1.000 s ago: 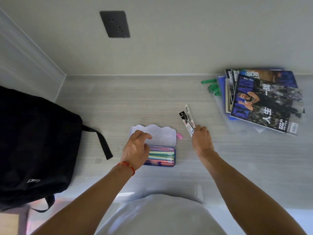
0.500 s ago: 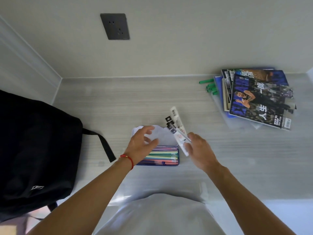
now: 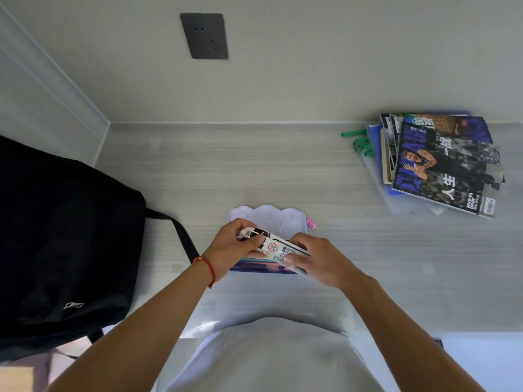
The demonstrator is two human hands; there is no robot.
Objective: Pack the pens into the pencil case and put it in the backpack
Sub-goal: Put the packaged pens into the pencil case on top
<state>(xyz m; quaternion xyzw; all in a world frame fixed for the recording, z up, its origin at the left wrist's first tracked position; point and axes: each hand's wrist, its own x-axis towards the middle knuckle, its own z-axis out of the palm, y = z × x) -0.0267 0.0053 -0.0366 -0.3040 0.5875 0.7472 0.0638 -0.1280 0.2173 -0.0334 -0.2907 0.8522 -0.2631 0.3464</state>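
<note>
An open pencil case with a pale scalloped lid lies on the grey desk. Its blue base, with coloured pens inside, is mostly hidden under my hands. I hold a flat white packaged pen just above the case. My left hand grips its left end, and my right hand grips its right end. A black backpack lies at the left of the desk, one strap reaching toward the case.
A stack of magazines lies at the back right, with several green pens beside it. A dark wall socket sits on the wall behind the desk. The desk's front edge runs close to my body.
My right hand lifted the packaged pen from the desk and carried it left over the case. My left hand left the case and took hold of the pack's other end.
</note>
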